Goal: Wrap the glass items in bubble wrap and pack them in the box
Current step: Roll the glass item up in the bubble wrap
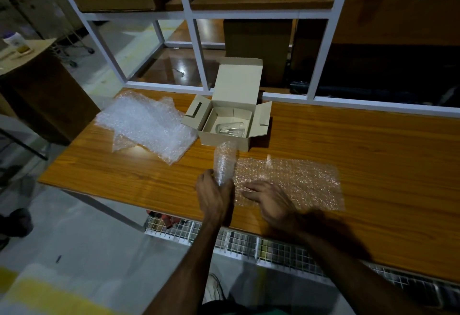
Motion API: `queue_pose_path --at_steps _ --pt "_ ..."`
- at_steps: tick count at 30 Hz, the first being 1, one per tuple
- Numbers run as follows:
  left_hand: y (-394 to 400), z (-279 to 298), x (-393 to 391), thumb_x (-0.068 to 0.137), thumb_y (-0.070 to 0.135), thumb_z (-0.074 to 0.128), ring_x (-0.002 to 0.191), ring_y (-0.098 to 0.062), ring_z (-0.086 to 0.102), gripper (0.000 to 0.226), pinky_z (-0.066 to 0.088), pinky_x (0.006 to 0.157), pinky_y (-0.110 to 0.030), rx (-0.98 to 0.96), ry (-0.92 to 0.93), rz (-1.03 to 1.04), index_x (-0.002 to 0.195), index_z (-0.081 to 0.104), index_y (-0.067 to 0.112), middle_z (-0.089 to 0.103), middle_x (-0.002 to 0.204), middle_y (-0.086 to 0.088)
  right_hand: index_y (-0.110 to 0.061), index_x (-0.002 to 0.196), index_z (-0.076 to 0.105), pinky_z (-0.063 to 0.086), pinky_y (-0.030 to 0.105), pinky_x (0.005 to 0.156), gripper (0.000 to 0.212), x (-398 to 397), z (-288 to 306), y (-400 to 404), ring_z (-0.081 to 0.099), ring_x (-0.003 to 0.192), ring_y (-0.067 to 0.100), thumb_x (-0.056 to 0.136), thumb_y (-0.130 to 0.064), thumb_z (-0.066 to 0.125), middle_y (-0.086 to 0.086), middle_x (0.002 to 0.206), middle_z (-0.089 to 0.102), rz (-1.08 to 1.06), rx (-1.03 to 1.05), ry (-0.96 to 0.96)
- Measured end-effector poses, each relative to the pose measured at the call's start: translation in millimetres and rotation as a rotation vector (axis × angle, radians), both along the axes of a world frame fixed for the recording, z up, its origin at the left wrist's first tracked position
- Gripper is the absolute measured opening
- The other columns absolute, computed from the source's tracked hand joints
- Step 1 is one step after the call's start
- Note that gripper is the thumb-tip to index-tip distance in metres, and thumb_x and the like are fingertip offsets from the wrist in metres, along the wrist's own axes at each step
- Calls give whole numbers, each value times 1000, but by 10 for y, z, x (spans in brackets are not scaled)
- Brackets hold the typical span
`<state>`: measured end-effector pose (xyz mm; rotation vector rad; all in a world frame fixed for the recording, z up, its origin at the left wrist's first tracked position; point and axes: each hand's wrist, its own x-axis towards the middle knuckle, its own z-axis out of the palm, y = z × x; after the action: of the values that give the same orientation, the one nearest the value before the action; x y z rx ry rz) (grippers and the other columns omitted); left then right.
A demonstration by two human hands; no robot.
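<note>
1. Several loose sheets of spare bubble wrap [146,125] lie heaped at the left of the wooden table [373,165]. They look feather-light, soft and apt to slide on the smooth top, so a sheet is best pinched at a corner and drawn flat.
2. The left hand [214,195] has its fingers curled round the lower end of a wrapped glass [225,163], which stands tilted above the table just in front of the box. Under the wrap it reads as stiff, fragile and light. The film is slick and the roll could loosen, so a grip round the body across the overlapping seam seems safer than at the open, unpadded end.
3. The cardboard box [224,138] sits open beyond the hand, lid upright and side flaps spread. A bare glass [230,130] lies on its side inside, unwrapped as far as can be told. It would be hard, slippery and breakable, best lifted round its middle with the whole hand, not by the rim.
4. The right hand [267,197] rests with fingers spread and relaxed, gripping nothing, pressing the near left part of a flat bubble wrap sheet [298,180] spread on the table. The sheet is limp and would shift unless held down like this.
</note>
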<state>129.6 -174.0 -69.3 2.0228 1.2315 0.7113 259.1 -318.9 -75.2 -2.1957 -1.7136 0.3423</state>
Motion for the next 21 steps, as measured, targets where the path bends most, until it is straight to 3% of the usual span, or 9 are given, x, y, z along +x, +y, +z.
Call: queue_pose_path --at_steps 4,10,15,18,21 --pt "6 50 3 85 51 70 80 -13 64 42 61 59 -37 -10 9 66 110 61 19 67 96 2 -37 141 60 34 59 120 74 83 -116 5 39 148 16 83 3 40 -11 160 46 4 -7 -17" --pt "-22 58 51 87 54 72 87 -18 62 48 60 70 -41 7 -13 116 115 63 15 64 99 2 -42 142 57 33 61 120 76 109 -170 8 36 149 14 86 8 47 -15 162 42 -1 -10 -38" --pt "-90 67 37 91 51 73 88 -17 60 44 54 71 -36 35 -24 137 116 61 17 62 100 4 -43 140 58 31 62 120 72 144 -211 4 35 150 13 88 7 51 -17 161 42 7 -4 -7" --pt "-82 69 71 89 38 80 87 -18 55 42 44 71 -29 95 68 88 113 61 10 61 102 -4 -36 133 67 33 56 120 54 161 -162 -5 42 146 15 95 -1 54 -12 156 52 13 39 53" --pt "-125 77 132 83 31 87 93 -19 52 47 44 79 -31 126 153 75 113 62 6 59 109 -8 -29 127 73 38 41 117 35 182 -101 -88 48 139 14 100 -13 59 -8 149 58 -39 78 113"
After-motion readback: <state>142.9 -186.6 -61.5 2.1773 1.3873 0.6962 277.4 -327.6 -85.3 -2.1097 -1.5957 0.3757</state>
